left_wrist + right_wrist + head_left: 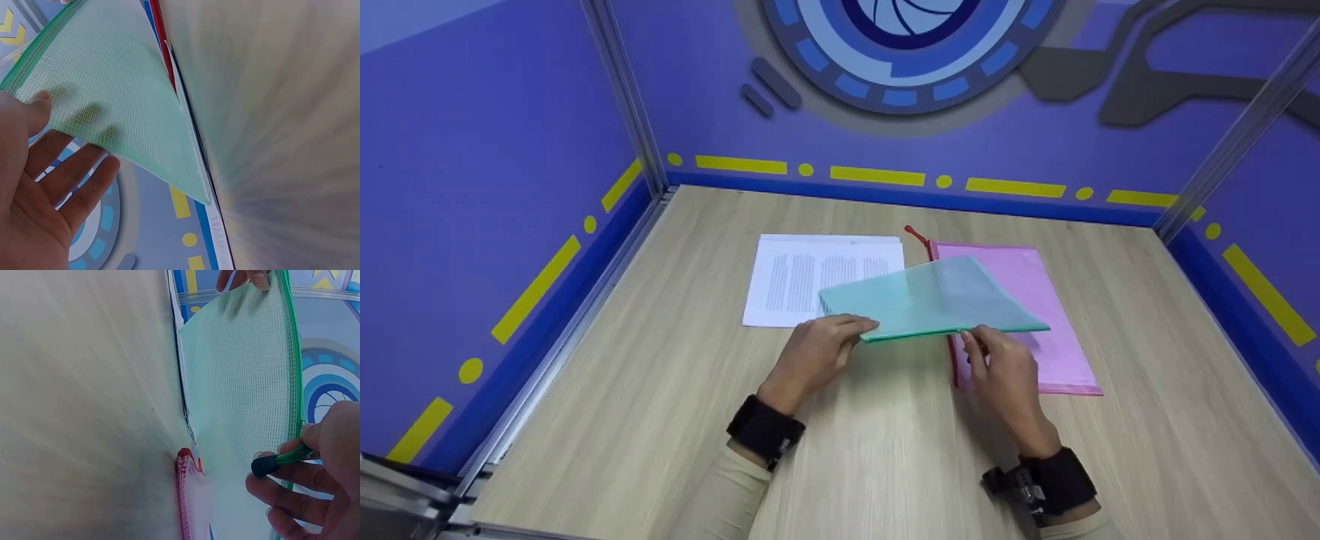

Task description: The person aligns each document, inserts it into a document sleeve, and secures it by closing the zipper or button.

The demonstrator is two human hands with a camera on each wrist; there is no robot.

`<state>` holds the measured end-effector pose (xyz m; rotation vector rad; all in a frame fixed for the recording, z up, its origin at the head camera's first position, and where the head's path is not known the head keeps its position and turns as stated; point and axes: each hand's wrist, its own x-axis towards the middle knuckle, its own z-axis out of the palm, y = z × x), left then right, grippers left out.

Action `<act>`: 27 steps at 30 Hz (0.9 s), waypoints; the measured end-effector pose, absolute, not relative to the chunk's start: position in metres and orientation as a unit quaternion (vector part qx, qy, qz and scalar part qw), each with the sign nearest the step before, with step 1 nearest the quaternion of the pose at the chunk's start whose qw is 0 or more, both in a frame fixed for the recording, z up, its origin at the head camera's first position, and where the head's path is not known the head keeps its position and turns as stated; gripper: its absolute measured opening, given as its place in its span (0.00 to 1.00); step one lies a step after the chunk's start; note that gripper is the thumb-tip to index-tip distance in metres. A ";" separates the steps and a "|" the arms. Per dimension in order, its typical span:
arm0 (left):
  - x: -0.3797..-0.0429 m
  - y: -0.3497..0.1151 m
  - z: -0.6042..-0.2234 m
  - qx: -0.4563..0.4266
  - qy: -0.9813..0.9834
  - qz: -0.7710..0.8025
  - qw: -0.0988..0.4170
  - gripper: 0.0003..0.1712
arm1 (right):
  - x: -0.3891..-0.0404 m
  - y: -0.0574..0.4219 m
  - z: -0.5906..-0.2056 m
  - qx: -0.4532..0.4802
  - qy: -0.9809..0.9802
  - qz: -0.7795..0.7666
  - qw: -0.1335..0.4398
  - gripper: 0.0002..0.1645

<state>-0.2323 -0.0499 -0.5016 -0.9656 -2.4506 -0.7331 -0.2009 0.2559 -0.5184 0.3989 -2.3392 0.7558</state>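
A green mesh zipper pouch is held up at a tilt, its zipper edge toward me. My left hand pinches the pouch's left corner, thumb on one face and fingers behind the mesh, as the left wrist view shows. My right hand pinches the zipper pull, a green cord with a black end, partway along the zipper edge. Below the pouch lie a stack of printed paper on the left and a pink zipper pouch on the right, both partly covered by it in the head view.
The wooden table is bordered by blue printed panels on the left, back and right. Metal frame posts stand at the back corners. A red pull cord sticks out from the pink pouch's upper left corner.
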 end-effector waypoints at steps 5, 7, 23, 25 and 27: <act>-0.233 -0.052 -0.501 -0.343 -0.876 -0.265 0.211 0.18 | -0.202 0.257 -0.517 0.148 -0.885 0.285 0.337 0.09; -0.233 -0.052 -0.500 -0.344 -0.875 -0.265 0.213 0.17 | -0.202 0.257 -0.517 0.149 -0.885 0.285 0.337 0.09; -0.234 -0.053 -0.500 -0.333 -0.879 -0.269 0.213 0.16 | -0.202 0.259 -0.515 0.135 -0.887 0.287 0.335 0.09; -0.234 -0.054 -0.499 -0.332 -0.877 -0.268 0.219 0.16 | -0.201 0.260 -0.514 0.130 -0.889 0.287 0.333 0.10; -0.234 -0.055 -0.499 -0.334 -0.875 -0.269 0.224 0.16 | -0.202 0.261 -0.514 0.128 -0.889 0.288 0.333 0.10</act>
